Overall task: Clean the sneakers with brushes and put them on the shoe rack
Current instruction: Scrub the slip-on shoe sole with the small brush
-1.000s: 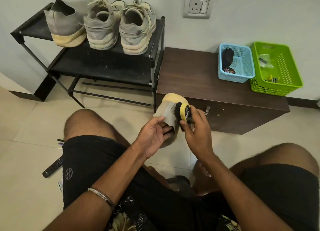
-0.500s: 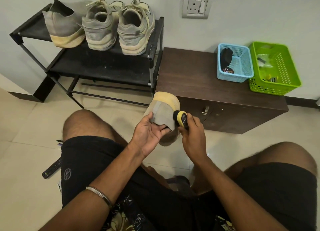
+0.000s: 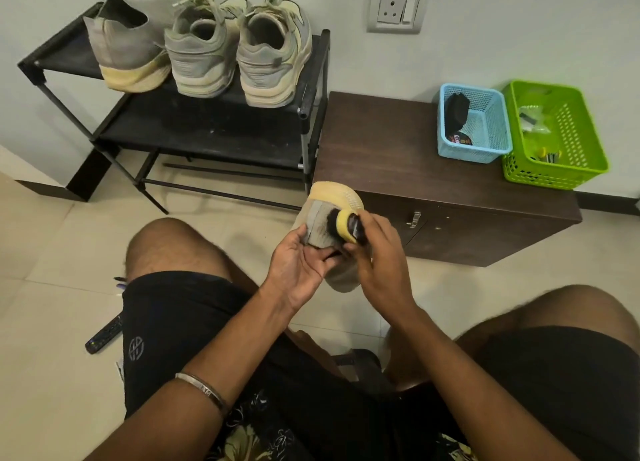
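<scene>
Grey knit sneaker [image 3: 320, 223] gripped in left hand [image 3: 298, 265], right hand [image 3: 375, 253] clasping brush [image 3: 341, 223] on it — brushing step; next, probably rack [image 3: 313, 80] placement.

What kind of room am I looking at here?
Probably a home entryway or room corner: a black metal shoe rack holding sneakers stands against a wall, beside a low dark wooden cabinet, on a pale tiled floor.

Grey sneaker [image 3: 323, 225], yellowed sole up, sat before shoe rack [image 3: 214, 128]; yellow-collared brush [image 3: 341, 223] bristles touched it; three sneakers [image 3: 204, 48] atop rack.
</scene>
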